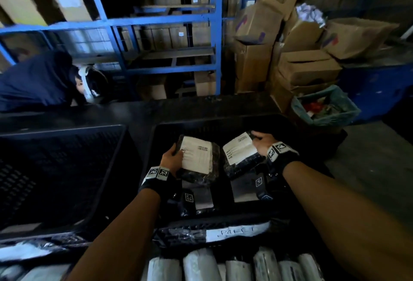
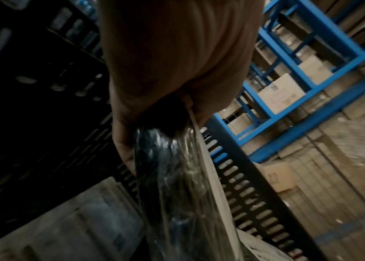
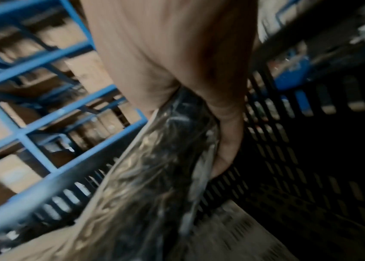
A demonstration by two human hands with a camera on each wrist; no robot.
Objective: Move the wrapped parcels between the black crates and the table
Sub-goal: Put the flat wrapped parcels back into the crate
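Over the right black crate (image 1: pixel 156 137), my left hand (image 1: pixel 172 156) grips a black wrapped parcel (image 1: pixel 201 162) with a white label by its left edge. My right hand (image 1: pixel 262 143) grips a second labelled parcel (image 1: pixel 239 155) at its far right corner. In the left wrist view the fingers (image 2: pixel 121 141) curl round the shiny wrap (image 2: pixel 172 176). In the right wrist view the fingers (image 3: pixel 228 144) curl under the other parcel (image 3: pixel 154 167). More parcels (image 1: pixel 201 198) lie lower in the crate, partly hidden by my wrists.
A second black crate (image 1: pixel 62 169) stands to the left. Wrapped parcels (image 1: pixel 223 231) lie along the table's near edge. A person in dark blue (image 1: pixel 38 82) crouches at far left. Blue shelving (image 1: pixel 161 21), cardboard boxes (image 1: pixel 308 66) and a lined bin (image 1: pixel 324 106) stand behind.
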